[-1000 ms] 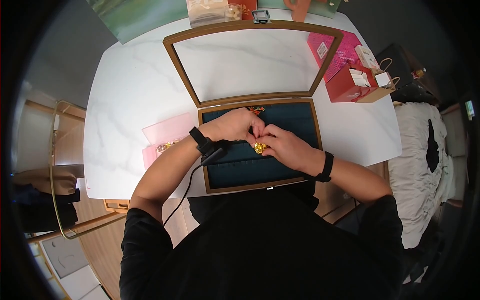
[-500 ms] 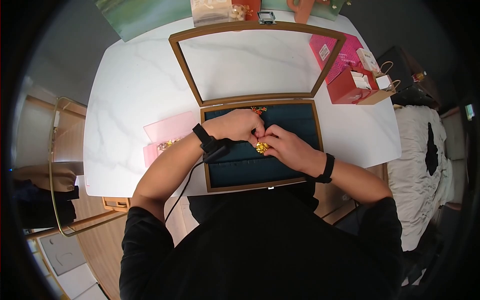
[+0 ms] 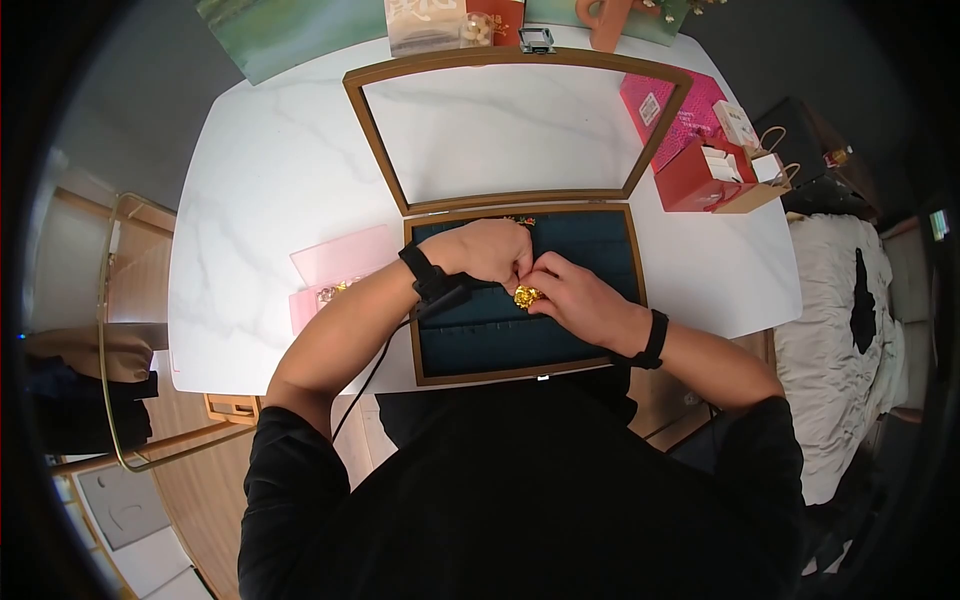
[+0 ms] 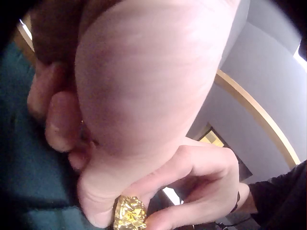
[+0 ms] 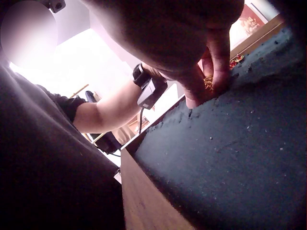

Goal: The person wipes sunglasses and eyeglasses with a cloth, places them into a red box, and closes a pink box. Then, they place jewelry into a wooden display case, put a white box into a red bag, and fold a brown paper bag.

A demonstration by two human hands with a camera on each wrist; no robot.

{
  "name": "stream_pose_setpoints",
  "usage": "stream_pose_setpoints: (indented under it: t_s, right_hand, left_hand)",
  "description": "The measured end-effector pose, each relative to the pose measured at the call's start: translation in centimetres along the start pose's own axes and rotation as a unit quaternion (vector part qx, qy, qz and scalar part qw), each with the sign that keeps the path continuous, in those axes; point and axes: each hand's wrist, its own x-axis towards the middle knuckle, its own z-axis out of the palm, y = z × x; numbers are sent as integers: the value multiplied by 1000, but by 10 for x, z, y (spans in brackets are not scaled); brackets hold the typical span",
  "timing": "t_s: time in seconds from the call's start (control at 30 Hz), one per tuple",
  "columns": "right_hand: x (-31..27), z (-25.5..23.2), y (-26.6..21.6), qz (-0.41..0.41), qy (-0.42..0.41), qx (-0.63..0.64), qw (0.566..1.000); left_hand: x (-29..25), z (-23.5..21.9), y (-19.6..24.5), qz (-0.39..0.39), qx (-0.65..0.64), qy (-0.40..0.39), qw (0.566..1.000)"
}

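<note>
A shiny gold ornament (image 3: 527,296) is held low over the dark green lining (image 3: 480,345) of a wooden-framed case. The right hand (image 3: 588,304) pinches it between thumb and fingers. Against its other side lie the fingers of the left hand (image 3: 487,250); in the left wrist view the left thumb touches the gold piece (image 4: 130,213). Whether the left fingers grip it or something beside it is partly hidden. The right wrist view has the right hand's fingertips down at the lining (image 5: 249,124), gold showing between them. A red and green ornament (image 3: 522,220) lies behind the left hand.
The case's glazed lid (image 3: 400,172) stands raised behind. At the left is an opened pink box (image 3: 341,256) holding gold and silvery pieces. Back right are a magenta box (image 3: 672,110), a red box (image 3: 690,180) and a paper bag. A cable hangs from the left wrist device.
The left hand has shifted slightly right and its knuckles now cover more of the red and green ornament. The gold piece has moved slightly right, with the right hand still pinching it.
</note>
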Motion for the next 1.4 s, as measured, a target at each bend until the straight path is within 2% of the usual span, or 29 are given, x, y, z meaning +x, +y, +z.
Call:
stream_pose_setpoints:
  t_s: [0.2,0.27,0.33,0.37,0.43,0.47,0.57,0.63,0.7,0.77,0.8,0.83,0.87,0.9,0.97,1.03,1.1,1.17,1.23,1.27,1.33,1.4]
  right_hand:
    - [-3,0,-2,7,6,8,1000]
    - [-5,-2,-1,8,10,16,1000]
    - [-8,-7,0,80,-8,125,989]
    - [-10,-10,1,81,-8,126,989]
    - [-17,-19,3,141,32,187,972]
    - [-21,-23,3,169,46,197,965]
    - [-34,-30,12,206,70,154,964]
    - [-38,-32,10,224,70,151,960]
    - [-41,-30,9,220,72,122,965]
    - [-41,-27,4,210,74,124,967]
    - [-40,-26,1,199,75,125,969]
    - [-40,-24,-1,198,76,126,969]
    - [-40,-22,-2,154,79,69,983]
    - [-39,-20,-4,109,82,12,991]
    - [-36,-20,-9,88,77,-31,993]
    - [-32,-18,-11,47,63,-107,991]
    - [-32,-13,-5,41,63,-89,993]
    - [-31,-12,-4,36,64,-70,995]
    - [-30,-14,-8,65,36,-15,997]
    - [-30,-14,-8,65,36,-15,997]
    - [-31,-14,-7,-5,26,-5,1000]
    - [-34,-9,-7,-11,26,2,1000]
  left_hand:
    - [-3,0,6,-40,0,4,999]
    - [-6,1,5,9,6,25,1000]
    - [-10,5,4,19,-2,42,999]
    - [-12,7,3,28,-10,61,998]
    - [-15,13,-1,53,-17,79,995]
    - [-18,14,1,79,-23,97,992]
    - [-22,16,9,52,-1,103,993]
    - [-24,18,14,66,35,121,990]
    - [-26,22,19,77,70,140,985]
    - [-26,26,24,124,162,169,964]
    - [-27,29,25,124,162,168,964]
    - [-28,32,26,146,164,200,955]
    - [-30,34,28,168,166,233,943]
    - [-32,37,32,168,167,232,944]
    - [-37,45,40,173,250,255,918]
    - [-38,49,46,166,285,257,908]
    - [-38,47,47,171,326,227,902]
    - [-33,36,38,197,302,207,909]
    - [-28,25,28,223,277,187,916]
    - [-24,23,24,230,227,176,930]
    - [-20,19,17,233,160,150,948]
    - [-18,18,15,239,158,146,947]
